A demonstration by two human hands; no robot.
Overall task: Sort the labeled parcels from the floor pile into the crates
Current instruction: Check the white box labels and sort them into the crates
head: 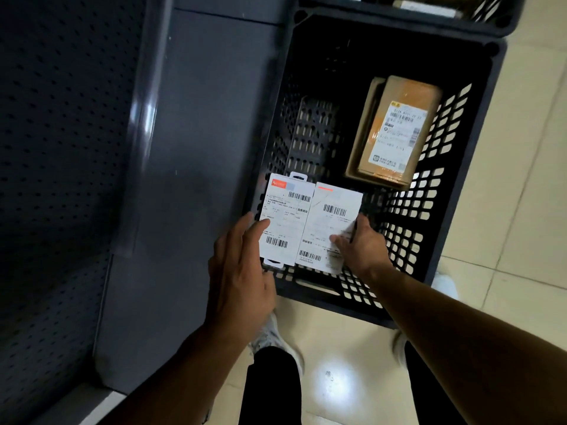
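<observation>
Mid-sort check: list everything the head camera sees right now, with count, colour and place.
crate: one, black, on the floor ahead
second crate: one, black, partly seen beyond the first
brown parcel: one, brown with white label, inside the crate, far right
white parcels: two, white with barcodes, side by side over the crate's near left corner
shelf unit: one, grey, left of the crate
floor: cream tiles
shoes: two, white, on the floor
trousers: black, bottom edge
left hand: touches the left white parcel
right hand: grips the right white parcel

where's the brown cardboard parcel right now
Head view: the brown cardboard parcel lies inside the black crate, at its right side, beyond the two white parcels.
</observation>
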